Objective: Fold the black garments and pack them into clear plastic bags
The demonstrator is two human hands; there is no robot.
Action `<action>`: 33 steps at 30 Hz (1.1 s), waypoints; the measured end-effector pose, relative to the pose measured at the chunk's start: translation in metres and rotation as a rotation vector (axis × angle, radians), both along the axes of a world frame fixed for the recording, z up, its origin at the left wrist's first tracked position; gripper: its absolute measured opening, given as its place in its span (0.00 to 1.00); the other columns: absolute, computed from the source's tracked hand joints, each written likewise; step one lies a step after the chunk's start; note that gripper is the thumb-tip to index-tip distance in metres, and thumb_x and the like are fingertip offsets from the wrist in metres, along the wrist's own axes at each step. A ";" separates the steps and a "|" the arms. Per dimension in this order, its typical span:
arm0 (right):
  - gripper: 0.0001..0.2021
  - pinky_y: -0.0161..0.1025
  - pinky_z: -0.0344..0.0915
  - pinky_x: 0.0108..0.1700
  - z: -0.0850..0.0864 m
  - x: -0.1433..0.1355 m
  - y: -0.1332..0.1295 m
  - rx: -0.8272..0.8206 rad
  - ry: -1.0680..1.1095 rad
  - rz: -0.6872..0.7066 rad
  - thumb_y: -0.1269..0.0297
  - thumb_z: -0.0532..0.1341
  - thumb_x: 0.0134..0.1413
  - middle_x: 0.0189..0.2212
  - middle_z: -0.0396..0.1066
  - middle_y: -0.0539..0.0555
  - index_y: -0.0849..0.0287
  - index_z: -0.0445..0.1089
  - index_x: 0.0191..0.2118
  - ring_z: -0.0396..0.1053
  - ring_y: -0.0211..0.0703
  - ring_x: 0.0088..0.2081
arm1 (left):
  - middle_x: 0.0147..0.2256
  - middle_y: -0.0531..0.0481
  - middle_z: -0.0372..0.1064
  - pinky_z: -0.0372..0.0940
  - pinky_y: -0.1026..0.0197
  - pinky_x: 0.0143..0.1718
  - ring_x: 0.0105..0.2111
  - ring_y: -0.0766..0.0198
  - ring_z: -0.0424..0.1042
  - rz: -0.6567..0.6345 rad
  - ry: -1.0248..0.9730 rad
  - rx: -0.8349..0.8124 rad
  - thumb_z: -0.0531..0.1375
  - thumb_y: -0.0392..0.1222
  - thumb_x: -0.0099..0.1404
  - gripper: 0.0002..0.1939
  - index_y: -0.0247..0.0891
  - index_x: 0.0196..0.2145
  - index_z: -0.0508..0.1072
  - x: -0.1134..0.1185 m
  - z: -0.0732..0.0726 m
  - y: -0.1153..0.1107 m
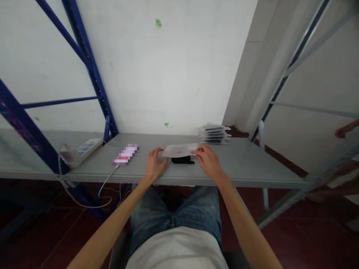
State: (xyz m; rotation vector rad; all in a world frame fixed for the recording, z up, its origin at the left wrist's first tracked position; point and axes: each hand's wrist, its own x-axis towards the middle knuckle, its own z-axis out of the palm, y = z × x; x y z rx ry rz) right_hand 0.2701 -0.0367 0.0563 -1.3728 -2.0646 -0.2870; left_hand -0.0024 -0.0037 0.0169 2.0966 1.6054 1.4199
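Both of my hands hold a flat, whitish translucent packet (178, 150) just above the grey shelf. My left hand (156, 164) is closed on its left end, fingertips at the far edge and thumb on the near side. At the right end, my right hand (208, 160) pinches the packet's edge between thumb and fingers. A small black object (182, 160) with a short strap-like end lies below the packet, partly covered by it; its kind is unclear. Behind my right hand stands a stack of similar pale packets (214, 134), with dark layers showing between them.
A phone (126, 154) with a charging cable lies left of my hands. A white power strip (85, 151) is further left, beside a blue rack post (98, 86). The grey shelf (241, 164) has its front edge at my lap. Another person's hand (342, 132) shows far right.
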 end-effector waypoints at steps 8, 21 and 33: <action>0.13 0.37 0.66 0.43 0.010 -0.031 -0.017 -0.072 0.015 0.076 0.65 0.55 0.74 0.44 0.78 0.55 0.53 0.77 0.51 0.75 0.45 0.43 | 0.47 0.47 0.78 0.68 0.51 0.59 0.52 0.55 0.75 -0.361 0.241 0.175 0.58 0.50 0.75 0.13 0.46 0.52 0.77 0.026 0.020 -0.031; 0.11 0.36 0.66 0.49 0.006 -0.046 -0.023 -0.031 -0.012 0.183 0.62 0.57 0.74 0.46 0.80 0.54 0.52 0.78 0.50 0.75 0.45 0.49 | 0.41 0.47 0.76 0.71 0.58 0.49 0.45 0.59 0.76 -0.281 0.301 0.328 0.55 0.49 0.78 0.13 0.44 0.45 0.78 0.023 0.022 -0.029; 0.13 0.38 0.65 0.39 -0.008 0.008 0.004 0.180 0.167 0.027 0.61 0.54 0.74 0.41 0.79 0.55 0.54 0.77 0.44 0.76 0.47 0.39 | 0.39 0.48 0.76 0.68 0.58 0.44 0.43 0.58 0.73 -0.135 0.398 0.364 0.59 0.43 0.76 0.07 0.40 0.42 0.76 -0.017 0.016 0.007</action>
